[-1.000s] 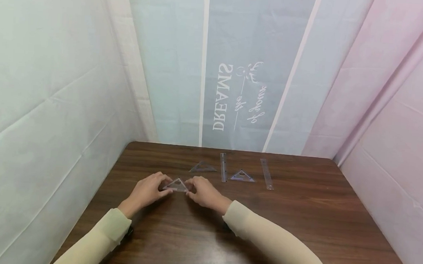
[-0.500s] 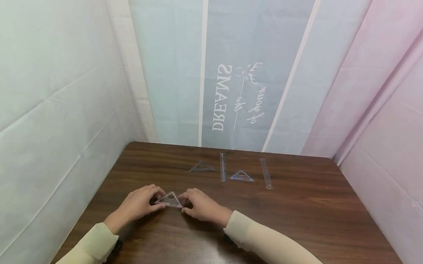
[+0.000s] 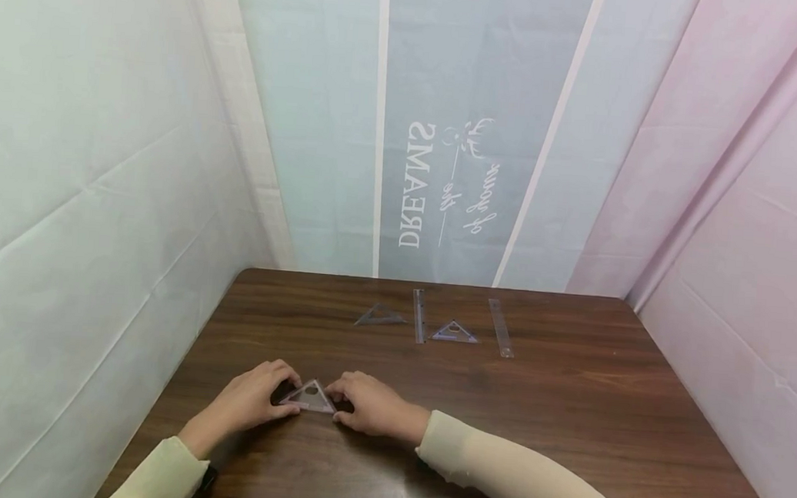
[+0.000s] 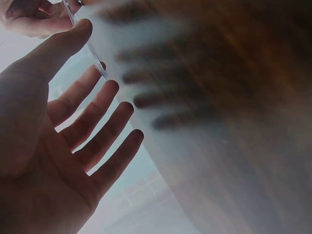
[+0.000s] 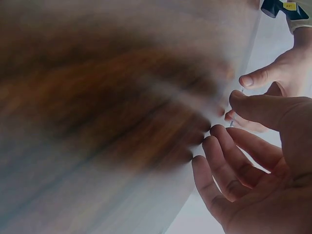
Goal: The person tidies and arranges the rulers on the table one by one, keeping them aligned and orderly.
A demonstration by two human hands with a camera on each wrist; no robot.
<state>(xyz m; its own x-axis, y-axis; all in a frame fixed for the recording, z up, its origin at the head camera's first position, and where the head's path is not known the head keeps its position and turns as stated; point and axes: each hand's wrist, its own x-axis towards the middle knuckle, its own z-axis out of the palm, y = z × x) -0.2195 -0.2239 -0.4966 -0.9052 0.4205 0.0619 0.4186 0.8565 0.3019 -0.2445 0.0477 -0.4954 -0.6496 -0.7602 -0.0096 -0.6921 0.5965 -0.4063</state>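
A clear triangular set square (image 3: 309, 398) is near the table's left-centre, between both hands, its apex pointing away from me. My left hand (image 3: 247, 399) holds its left corner between thumb and index finger. In the left wrist view the set square's edge (image 4: 91, 51) runs beside that thumb, and the other fingers reach toward the table. On the other side, my right hand (image 3: 375, 407) holds the right corner with thumb and forefinger. From the right wrist, only a thin sliver of the set square (image 5: 232, 120) shows; the fingertips are close to the tabletop.
Farther back on the brown table (image 3: 567, 415) lie a clear set square (image 3: 367, 320), an upright-lying narrow ruler (image 3: 419, 317), a blue-marked set square (image 3: 445, 335) and a second ruler (image 3: 501, 328). Fabric walls (image 3: 100, 143) enclose the table's sides and back.
Both hands have drawn the set square toward me and slightly left across the table. The rulers and other set squares at the back have stayed put.
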